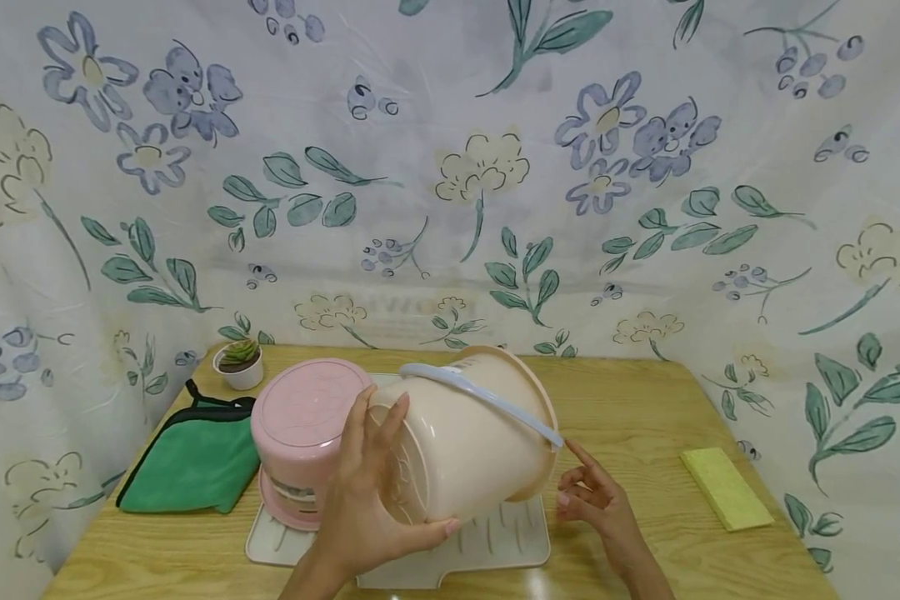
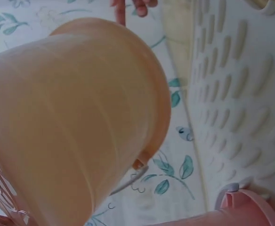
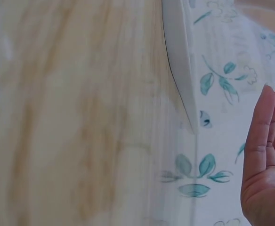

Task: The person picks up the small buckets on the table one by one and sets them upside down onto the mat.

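In the lower middle of the head view, the left hand (image 1: pixel 375 492) grips a beige plastic bucket (image 1: pixel 468 437) by its base, fingers spread over the bottom and thumb hooked under the edge, so the bucket hangs tilted on its side above the ridged drying mat (image 1: pixel 495 542), mouth turned up and to the right. Its pale blue handle (image 1: pixel 487 400) lies slack across the upper wall (gravity has folded it there, I'd say). The right hand (image 1: pixel 596 500) is released, fingers loosely extended, just right of the rim with one fingertip near the handle's end; whether it touches I cannot tell.

Left of the bucket a pink bucket (image 1: pixel 303 429) stands upside down on the mat, presumably to drain. Further left lies a folded green cloth (image 1: pixel 191 462), with a small potted succulent (image 1: pixel 240 364) behind it. A yellow sponge (image 1: pixel 726 487) rests alone at the right on the wooden table (image 1: pixel 645 417), and flowered sheeting (image 1: pixel 450 167) hangs behind.
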The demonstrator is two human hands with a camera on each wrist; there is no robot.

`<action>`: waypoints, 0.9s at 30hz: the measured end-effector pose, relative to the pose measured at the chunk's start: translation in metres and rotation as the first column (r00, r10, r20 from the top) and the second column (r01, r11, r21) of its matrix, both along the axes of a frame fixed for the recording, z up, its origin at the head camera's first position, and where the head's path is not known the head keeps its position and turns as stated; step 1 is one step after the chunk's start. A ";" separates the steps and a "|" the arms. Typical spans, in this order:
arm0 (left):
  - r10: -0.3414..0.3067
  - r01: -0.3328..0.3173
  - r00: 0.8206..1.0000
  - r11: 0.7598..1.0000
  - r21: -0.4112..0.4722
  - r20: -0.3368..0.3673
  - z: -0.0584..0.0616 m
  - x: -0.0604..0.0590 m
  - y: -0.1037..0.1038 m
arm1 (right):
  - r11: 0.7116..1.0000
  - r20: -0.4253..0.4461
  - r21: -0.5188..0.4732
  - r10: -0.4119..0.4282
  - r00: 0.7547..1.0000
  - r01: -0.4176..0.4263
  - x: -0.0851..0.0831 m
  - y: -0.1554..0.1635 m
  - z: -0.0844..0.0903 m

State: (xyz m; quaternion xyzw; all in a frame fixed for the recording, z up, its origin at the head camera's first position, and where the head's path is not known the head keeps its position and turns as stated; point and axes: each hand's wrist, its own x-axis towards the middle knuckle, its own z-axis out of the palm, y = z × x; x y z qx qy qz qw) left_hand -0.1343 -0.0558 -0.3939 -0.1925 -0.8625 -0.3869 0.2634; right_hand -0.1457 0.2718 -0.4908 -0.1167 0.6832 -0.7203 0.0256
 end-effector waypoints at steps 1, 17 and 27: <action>0.013 -0.013 1.000 1.000 -0.007 -0.004 0.000 0.001 0.001 | 1.000 0.000 0.003 0.001 1.000 -0.001 0.000 0.000 0.000; 0.168 -0.165 0.986 0.980 -0.113 0.014 0.003 0.007 0.011 | 1.000 -0.012 0.004 0.010 1.000 -0.010 0.002 0.004 -0.001; 0.208 -0.188 0.972 0.966 -0.176 0.108 0.004 0.011 0.018 | 0.999 0.029 0.033 -0.039 0.999 0.038 0.002 0.004 0.000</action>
